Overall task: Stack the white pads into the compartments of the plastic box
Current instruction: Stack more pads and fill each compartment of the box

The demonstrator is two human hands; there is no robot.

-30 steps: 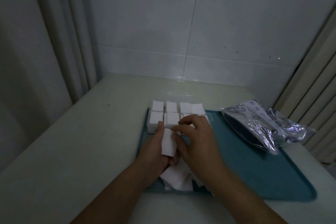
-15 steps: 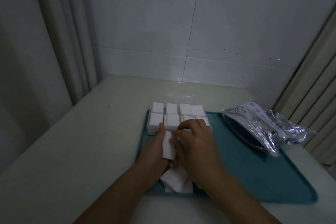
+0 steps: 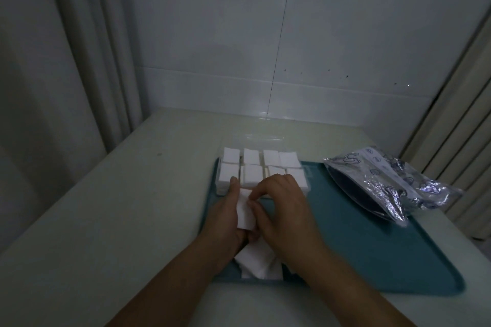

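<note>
Dim light, head view. Plastic box (image 3: 305, 167) sat at the far left corner of the teal tray (image 3: 372, 247) on the pale worktop (image 3: 106, 220). 8 compartment tops showed white, in 2 rows of 4; the right hand hid part of the near row, so fill level there could not be judged. The clear lid or far wall of the box was barely visible.

Left hand (image 3: 225, 220) cupped a small stack of white pads (image 3: 245, 214) just near of the box, thumb up the stack's left side, fingers curled beneath it. Right hand (image 3: 281, 210) was closed in against the stack's right edge, fingertips pinching at the top pad. Hands were together, both on the same stack. Whether 1 pad or several were being lifted, could not tell.

Loose pad pile (image 3: 259, 264) lay on the near edge of the tray, partly under both wrists. Crinkled foil bag (image 3: 385, 180) lay at the tray's far right, well apart from the work.

Judgement on doing the step well: pads look thin and soft, so they likely cling. Square the stack's edges against the left palm before moving. Peel with a sliding pinch, not a pull, to avoid dragging extras. Lower the pads flat into a compartment, corners aligned with the walls, and press lightly so the pile does not fan or spill into a neighbour. Keep wrists off the loose pile.
</note>
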